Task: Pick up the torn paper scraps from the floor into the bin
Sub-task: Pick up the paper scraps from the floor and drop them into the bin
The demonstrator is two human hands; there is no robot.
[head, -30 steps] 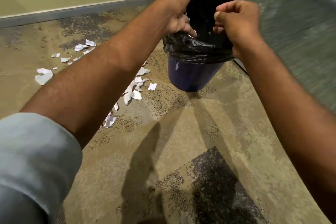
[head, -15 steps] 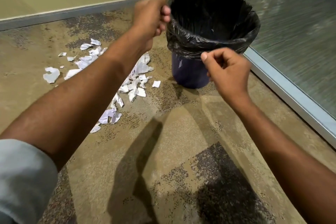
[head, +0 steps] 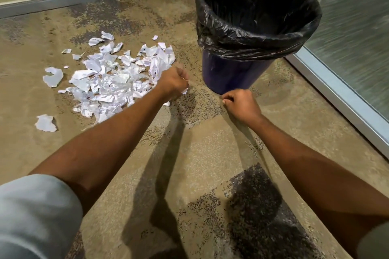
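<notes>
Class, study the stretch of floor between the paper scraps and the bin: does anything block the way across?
Nothing visible does. Bare carpet lies between the paper scraps and the bin, whose lined mouth is open. The left hand is at the pile's bin-side edge; the right hand is nearer the camera than that gap.

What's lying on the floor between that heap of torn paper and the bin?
Head view: the left hand, gripping paper scraps at the heap's edge, sits between them and the bin; the carpet there is otherwise bare.
</notes>
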